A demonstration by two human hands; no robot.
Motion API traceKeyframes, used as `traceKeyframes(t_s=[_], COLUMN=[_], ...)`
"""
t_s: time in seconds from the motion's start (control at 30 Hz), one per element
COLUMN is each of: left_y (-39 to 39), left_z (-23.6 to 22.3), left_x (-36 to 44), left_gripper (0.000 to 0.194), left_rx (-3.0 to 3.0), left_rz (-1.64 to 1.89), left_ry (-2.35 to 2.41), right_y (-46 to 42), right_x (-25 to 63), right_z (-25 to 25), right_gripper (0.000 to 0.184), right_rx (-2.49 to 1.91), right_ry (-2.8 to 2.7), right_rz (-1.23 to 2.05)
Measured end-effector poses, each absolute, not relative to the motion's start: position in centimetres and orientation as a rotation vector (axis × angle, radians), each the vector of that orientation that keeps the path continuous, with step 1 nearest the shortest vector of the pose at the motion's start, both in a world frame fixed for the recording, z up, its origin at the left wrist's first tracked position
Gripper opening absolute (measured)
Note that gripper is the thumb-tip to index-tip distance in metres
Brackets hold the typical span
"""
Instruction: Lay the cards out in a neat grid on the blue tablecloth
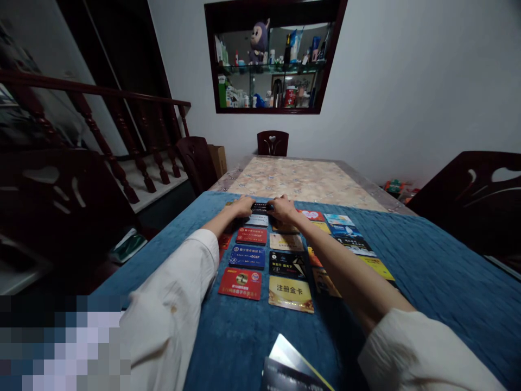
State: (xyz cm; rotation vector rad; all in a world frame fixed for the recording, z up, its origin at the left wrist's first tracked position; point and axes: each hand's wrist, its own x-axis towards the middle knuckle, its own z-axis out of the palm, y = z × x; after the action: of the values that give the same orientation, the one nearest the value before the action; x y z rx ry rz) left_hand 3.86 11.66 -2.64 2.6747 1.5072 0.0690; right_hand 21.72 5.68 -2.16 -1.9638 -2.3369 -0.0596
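Black card (261, 208), far end of its column on blue cloth (232, 342); left hand (243, 207) and right hand (282, 209) at opposite ends, both curled, grip unclear; best squared with light, even pressure.

The left hand (243, 207) and right hand (282, 208) cover the ends of a far black card (261, 208), its print seemingly too small to read; the bottom edge crops a near dark card (293, 378).

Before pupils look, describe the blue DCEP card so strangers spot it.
On the blue cloth, find the black VIP card. Immediately left lies the blue DCEP card, its colour standing out between the farther red card and nearer red card.
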Motion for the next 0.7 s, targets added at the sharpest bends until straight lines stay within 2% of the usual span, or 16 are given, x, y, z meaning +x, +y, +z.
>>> traceKeyframes(t_s=[0.53, 0.7], left_y=[10.4, 10.1], left_z=[-1.5, -1.2], left_x=[4.4, 4.4], left_gripper=[0.062, 0.061], left_rx=[2.722, 2.725], left_rz=[-0.085, -0.091], left_ry=[1.571, 1.572], right_y=[5.5, 5.2], right_x=[21.7, 21.7], right_z=[-2.4, -2.2], right_gripper=[0.037, 0.039], right_rx=[-1.945, -1.947], right_ry=[-2.374, -2.386], right_rz=[-0.124, -0.144])
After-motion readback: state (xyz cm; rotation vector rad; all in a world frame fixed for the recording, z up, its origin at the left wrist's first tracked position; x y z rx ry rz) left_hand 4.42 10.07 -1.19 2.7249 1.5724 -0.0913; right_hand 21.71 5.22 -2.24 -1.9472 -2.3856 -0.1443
